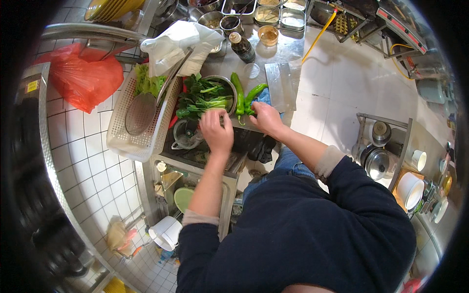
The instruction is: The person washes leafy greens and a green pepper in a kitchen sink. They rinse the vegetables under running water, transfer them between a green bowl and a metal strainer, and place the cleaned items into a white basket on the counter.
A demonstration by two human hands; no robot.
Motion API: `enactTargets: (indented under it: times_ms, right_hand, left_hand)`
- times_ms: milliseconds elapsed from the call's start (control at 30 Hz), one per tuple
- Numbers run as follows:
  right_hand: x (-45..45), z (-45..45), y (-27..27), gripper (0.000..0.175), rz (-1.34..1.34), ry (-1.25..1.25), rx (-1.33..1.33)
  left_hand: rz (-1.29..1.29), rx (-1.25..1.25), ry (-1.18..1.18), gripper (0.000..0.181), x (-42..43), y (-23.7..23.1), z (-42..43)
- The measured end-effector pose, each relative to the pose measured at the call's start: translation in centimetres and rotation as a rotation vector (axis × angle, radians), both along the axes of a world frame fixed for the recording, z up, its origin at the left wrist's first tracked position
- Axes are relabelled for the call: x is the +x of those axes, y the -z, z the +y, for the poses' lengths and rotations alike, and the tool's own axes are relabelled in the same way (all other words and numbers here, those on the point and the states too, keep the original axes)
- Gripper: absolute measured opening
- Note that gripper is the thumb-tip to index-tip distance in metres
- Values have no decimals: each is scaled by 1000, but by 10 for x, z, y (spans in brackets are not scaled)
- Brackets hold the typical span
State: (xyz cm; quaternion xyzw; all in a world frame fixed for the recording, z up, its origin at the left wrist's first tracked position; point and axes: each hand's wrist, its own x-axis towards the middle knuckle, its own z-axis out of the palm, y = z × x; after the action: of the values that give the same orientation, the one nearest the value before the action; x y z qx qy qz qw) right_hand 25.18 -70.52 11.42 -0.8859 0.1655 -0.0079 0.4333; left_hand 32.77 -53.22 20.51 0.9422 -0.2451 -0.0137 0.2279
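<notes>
My right hand (268, 118) is at the near end of a curved green pepper (254, 94), with thumb and fingers closed around that end. A longer green pepper (239, 93) lies just left of it on the steel counter (223, 66). My left hand (217, 129), slightly blurred, hovers by the near edge of a metal bowl (234, 89) heaped with leafy greens (205, 93). Its fingers are curled, and whether anything is in them is hidden. A broad cleaver blade (280, 87) rests at the counter's right edge, beside a blue cloth (263, 96).
Left of the bowl, a white perforated basket (119, 135) holds lettuce (146, 82) and a mesh strainer (141, 114). Behind the peppers are a dark sauce bottle (242, 49), a small tan bowl (268, 36) and steel seasoning containers (267, 14). A red plastic bag (88, 78) hangs at left.
</notes>
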Motion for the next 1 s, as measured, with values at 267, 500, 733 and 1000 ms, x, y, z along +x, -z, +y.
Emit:
enactTargets:
  times_ms: [267,500,733,1000]
  right_hand:
    - [18,10,9,38,172,-53,-241]
    - [17,6,29,37,81,119,-33]
    - [3,-5,31,44,1,125,293]
    - [8,8,15,50,149,29,-162]
  left_hand:
    - [947,-559,-709,44,-19,116,-25]
    - [1109,-888,-782,22,-15,112,-31]
    - [1158,-1029,-700,18,-17,107,-41]
    - [1175,-907,-857,25,-6,126,-55]
